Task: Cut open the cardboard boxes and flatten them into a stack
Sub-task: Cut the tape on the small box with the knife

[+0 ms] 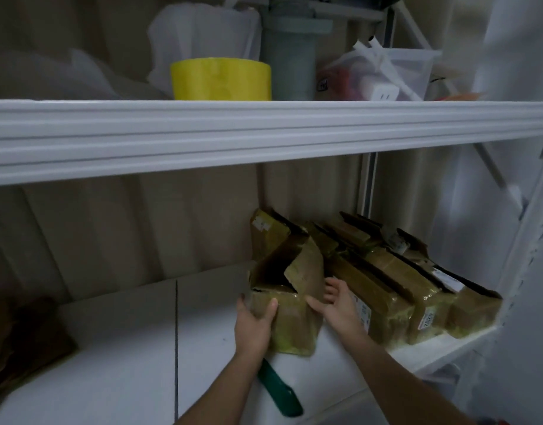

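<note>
At nine o'clock on the lower shelf (117,363) lies a dark brown cardboard piece (22,338), dim and blurred; I cannot tell whether it is a flattened box. Just below centre, at about six o'clock, the left hand (254,322) grips the near left corner of the opened cardboard box (290,305), thumb curled over its front face. A green-handled cutter (279,391) lies on the shelf just beneath that wrist, held by neither hand. The right hand (336,302), fingers spread and relaxed, rests against the box's right side, beside its raised torn flap. Towards four o'clock a row of taped cardboard boxes (396,289) stands packed side by side, touching one another, their tops partly open. At twelve o'clock on the upper shelf (264,130) sits a yellow tape roll (221,78), and a clear plastic tub (396,72) at one o'clock.

I judge the task to be at an early stage: one box is in hand and not yet flattened, and the row remains.

White shipping labels (425,320) show on several boxes, but their print is too small to read
</note>
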